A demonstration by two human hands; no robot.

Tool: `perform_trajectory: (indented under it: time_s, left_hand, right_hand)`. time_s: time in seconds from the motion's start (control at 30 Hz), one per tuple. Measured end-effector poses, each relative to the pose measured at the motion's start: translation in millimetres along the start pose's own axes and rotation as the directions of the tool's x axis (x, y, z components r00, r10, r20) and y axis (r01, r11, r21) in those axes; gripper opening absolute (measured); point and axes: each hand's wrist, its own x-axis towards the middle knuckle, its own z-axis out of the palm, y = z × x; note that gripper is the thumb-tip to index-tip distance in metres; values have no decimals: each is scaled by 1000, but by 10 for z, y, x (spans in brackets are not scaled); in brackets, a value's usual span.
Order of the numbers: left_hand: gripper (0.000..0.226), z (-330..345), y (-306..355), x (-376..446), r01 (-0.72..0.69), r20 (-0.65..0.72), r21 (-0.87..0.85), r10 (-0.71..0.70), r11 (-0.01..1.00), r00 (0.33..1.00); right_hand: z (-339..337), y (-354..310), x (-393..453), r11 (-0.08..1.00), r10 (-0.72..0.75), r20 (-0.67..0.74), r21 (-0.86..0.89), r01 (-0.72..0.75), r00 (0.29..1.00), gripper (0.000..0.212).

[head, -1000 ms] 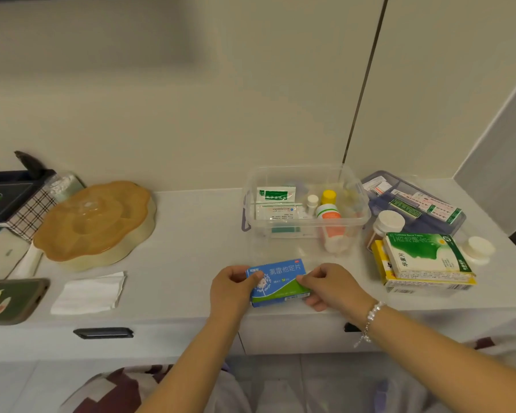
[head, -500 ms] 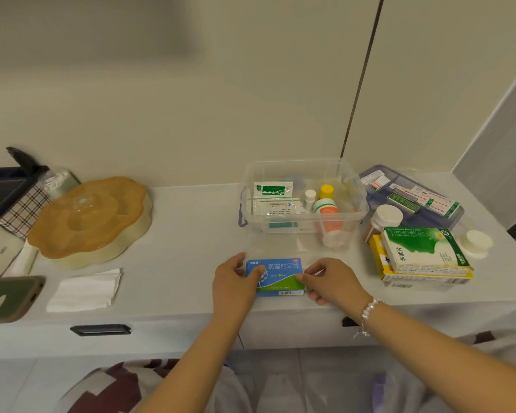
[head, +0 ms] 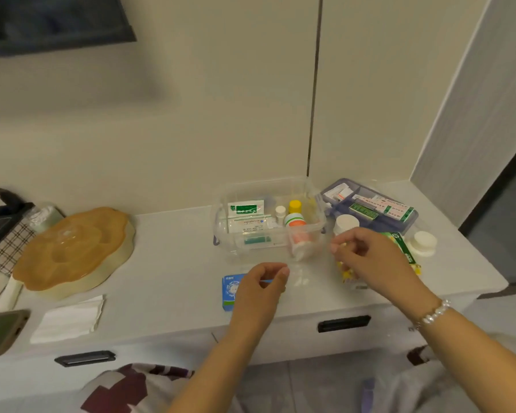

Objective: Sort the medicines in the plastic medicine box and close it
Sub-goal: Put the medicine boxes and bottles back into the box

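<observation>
The clear plastic medicine box (head: 316,231) stands open at the middle back of the counter, with white-and-green sachets (head: 246,207), a yellow-capped bottle (head: 295,206) and an orange bottle (head: 296,225) inside. A blue medicine box (head: 230,290) lies flat near the counter's front edge. My left hand (head: 261,289) hovers over its right part, fingers loosely curled, holding nothing. My right hand (head: 368,259) hangs over the green box (head: 401,244) and the yellow box (head: 347,274) right of the medicine box, fingers loosely apart, also holding nothing.
A purple tray (head: 411,220) with medicine strips sits at the back right, with a white-capped bottle (head: 345,223) and a white jar (head: 423,242) near it. On the left are an amber snack dish (head: 72,248), a folded white tissue (head: 69,318) and a phone (head: 0,332).
Both hands set the blue box down on the counter and let go. My right hand moved right toward the green and yellow boxes; my left hand lifted slightly.
</observation>
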Motion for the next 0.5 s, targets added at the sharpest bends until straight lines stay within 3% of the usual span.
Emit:
perform_trajectory:
  time_s: [0.2,0.33,0.5]
  left_hand:
    - [5,532,199,21,-17,61,4,16,1000,998]
    - [8,843,270,100,-41,97,23,39,999,995]
    - [18,1114,239,227,-61,103,79,52,995,993]
  right_hand:
    - [-374,334,87,965,-44,-164,-263,-1,985,22]
    - [-501,539,178,854,5,-169,-512,-92,986,43]
    - [-520,640,200,812,102,-133,-561,-160,986,50]
